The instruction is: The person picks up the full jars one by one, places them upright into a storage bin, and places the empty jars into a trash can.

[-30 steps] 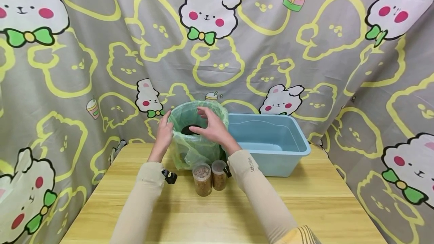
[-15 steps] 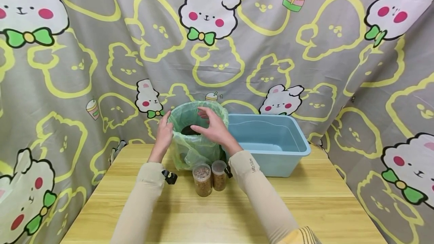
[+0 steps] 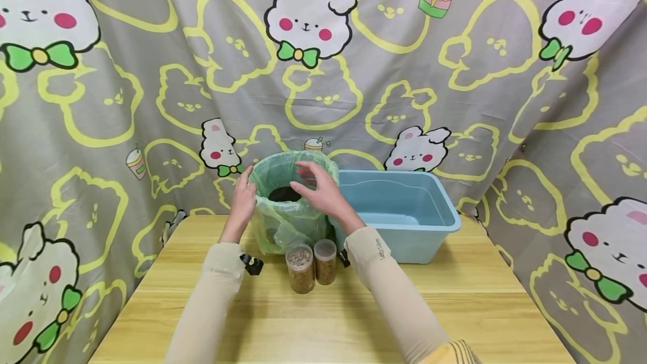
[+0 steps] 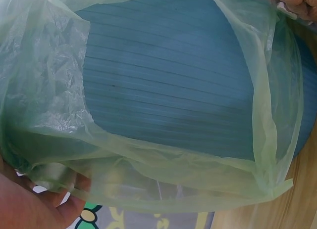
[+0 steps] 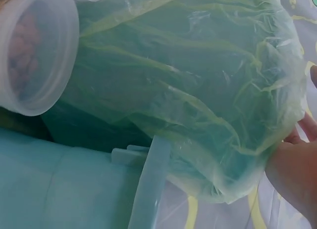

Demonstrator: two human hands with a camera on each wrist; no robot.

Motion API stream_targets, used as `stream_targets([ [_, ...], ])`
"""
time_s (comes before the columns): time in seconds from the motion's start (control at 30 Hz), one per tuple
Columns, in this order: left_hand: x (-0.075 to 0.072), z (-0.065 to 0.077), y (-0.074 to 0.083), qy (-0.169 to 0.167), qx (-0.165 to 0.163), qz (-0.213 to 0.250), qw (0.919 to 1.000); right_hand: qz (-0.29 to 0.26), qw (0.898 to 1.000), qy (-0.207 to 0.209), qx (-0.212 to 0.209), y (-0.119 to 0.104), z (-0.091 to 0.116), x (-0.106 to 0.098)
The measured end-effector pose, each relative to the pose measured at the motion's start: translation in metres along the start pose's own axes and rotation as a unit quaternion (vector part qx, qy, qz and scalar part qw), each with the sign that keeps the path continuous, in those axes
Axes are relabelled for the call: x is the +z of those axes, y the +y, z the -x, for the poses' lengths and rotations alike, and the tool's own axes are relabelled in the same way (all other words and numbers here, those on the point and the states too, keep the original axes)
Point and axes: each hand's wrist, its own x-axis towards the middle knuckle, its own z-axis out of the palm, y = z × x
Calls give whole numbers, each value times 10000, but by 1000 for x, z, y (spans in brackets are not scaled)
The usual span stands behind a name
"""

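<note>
At nine o'clock on the green bag, left hand: fingers at the rim, apparently pinching its film.
Green bag: drapes inside and outside a bin on the tabletop; a blue ribbed surface shows through its opening. The step seems to be adjusting this lining; fitting or removal, I cannot tell.
Jars at six o'clock: left jar and right jar stand upright, side by side.
Right hand at four: grip wide, thumb over the mouth; the next move probably calls for taking the film there and evening the edge.
Blue tub at three: just beside the bag.
</note>
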Motion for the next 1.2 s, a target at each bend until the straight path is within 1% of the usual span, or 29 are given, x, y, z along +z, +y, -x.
stream_targets([
  [0.23, -1, 0, 1, -15, -9, 57, 10000, 42, 9999, -145, -69, 0, 12, -6],
  [0.43, -2, -1, 1, -14, -70, 111, 9999, 50, 9995, -250, -193, 0, 26, -18],
  [0.57, -1, -1, 2, -35, -72, 115, 9999, 181, 9992, -167, -300, 4, 37, -30],
  [0.67, -1, -1, 3, -33, -87, 109, 9999, 416, 9985, -30, -342, 10, 47, -41],
  [0.8, 1, -2, 3, -37, -92, 72, 9999, 883, 9954, 224, -312, 20, 63, -61],
  [0.97, 2, -1, 3, -64, -58, 75, 9999, 1509, 9870, 516, -188, 37, 88, -93],
  [1.03, 1, -1, 3, -35, -33, 70, 10000, 1639, 9843, 644, -99, 46, 98, -107],
  [1.2, 0, -1, 2, -11, -18, 62, 10000, 1734, 9792, 1027, 255, 70, 116, -147],
])
